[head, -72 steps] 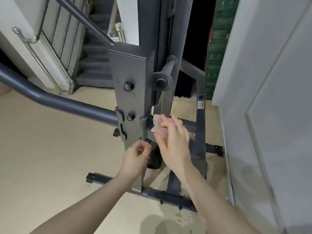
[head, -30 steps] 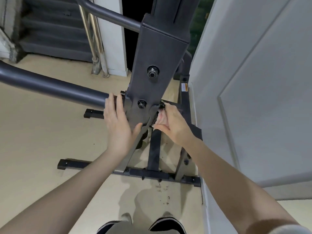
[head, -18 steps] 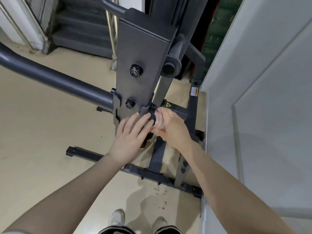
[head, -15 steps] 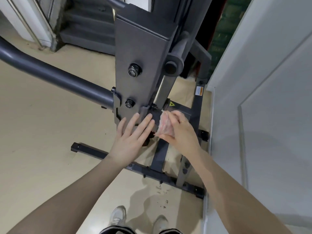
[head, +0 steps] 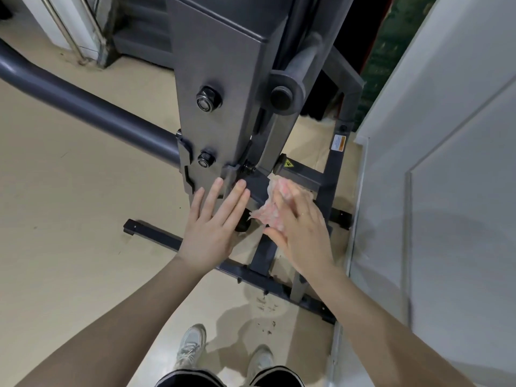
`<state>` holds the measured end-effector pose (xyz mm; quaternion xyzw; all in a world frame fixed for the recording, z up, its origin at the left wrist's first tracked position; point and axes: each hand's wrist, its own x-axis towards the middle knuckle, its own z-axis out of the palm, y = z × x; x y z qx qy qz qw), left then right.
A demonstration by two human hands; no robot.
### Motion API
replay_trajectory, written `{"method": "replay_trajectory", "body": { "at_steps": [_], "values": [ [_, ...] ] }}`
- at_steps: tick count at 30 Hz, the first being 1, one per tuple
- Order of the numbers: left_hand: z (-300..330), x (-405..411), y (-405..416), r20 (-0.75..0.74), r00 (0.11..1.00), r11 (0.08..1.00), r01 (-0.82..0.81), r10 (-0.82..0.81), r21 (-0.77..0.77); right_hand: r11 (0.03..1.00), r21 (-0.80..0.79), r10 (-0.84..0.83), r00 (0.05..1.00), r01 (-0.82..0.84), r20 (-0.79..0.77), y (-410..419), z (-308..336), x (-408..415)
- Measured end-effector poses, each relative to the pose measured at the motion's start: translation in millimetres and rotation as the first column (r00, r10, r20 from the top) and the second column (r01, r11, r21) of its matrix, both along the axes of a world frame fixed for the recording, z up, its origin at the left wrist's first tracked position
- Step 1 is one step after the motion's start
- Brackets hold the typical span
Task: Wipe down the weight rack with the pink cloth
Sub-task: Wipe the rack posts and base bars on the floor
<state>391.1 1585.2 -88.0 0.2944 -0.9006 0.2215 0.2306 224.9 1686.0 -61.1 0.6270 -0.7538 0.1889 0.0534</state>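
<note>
Reaching down and forward from the bottom of the view, both bare forearms converge on the lower part of the dark grey steel weight rack (head: 223, 79). Left hand (head: 212, 227): palm down, fingers straight and spread, fingertips (head: 217, 183) at the bottom edge of the rack's flat bolted upright plate, holding nothing. Right hand (head: 298, 227): blurred, palm toward the frame, fingers laid over the crumpled pink cloth (head: 269, 210), thumb under it; cloth pressed against a low horizontal crossbar (head: 301, 177) just right of the upright. How tightly the fingers curl on the cloth cannot be told through the blur. Cloth bunches out past the fingers on the left side, with no clear long axis. The rack's upright runs top to bottom of the view, tilted slightly; a thick round grey tube (head: 83, 107) leaves it to the left and rises toward the upper left edge. Flat base feet (head: 156, 236) lie on the beige floor (head: 69, 219), running left to right below the hands. Two hex bolts (head: 208, 99) sit one above the other on the plate. White wall panel (head: 446, 163) stands close along the rack's right side, leaving a narrow gap; wide floor lies to the left. Pale sneakers (head: 191, 347) show below, near the base.
</note>
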Motion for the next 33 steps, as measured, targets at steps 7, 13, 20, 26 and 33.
{"method": "replay_trajectory", "body": {
  "at_steps": [7,13,20,26,33],
  "values": [
    [8.5,3.7,-3.1,0.015,0.999,1.0,0.029,-0.029,-0.004,0.99,-0.068,0.133,0.975,-0.122,0.178,-44.8,13.9,11.4],
    [11.0,1.7,2.7,0.048,0.999,1.0,-0.019,0.018,0.012,0.986,0.136,0.086,0.991,-0.099,0.1,-19.4,1.2,-15.2],
    [9.3,3.1,15.1,0.09,0.996,0.997,0.012,-0.019,0.082,0.996,0.084,-0.023,0.997,0.017,0.078,-32.3,-4.9,-2.8],
    [9.6,-11.5,22.2,0.169,0.977,0.986,0.112,-0.133,0.125,0.984,0.179,-0.017,0.997,0.002,0.081,14.6,-29.7,-37.2],
    [6.0,-45.4,47.3,0.293,0.929,0.965,0.171,-0.226,0.2,0.931,0.294,-0.32,0.87,0.216,0.374,48.8,-62.2,-40.2]
  ]
}}
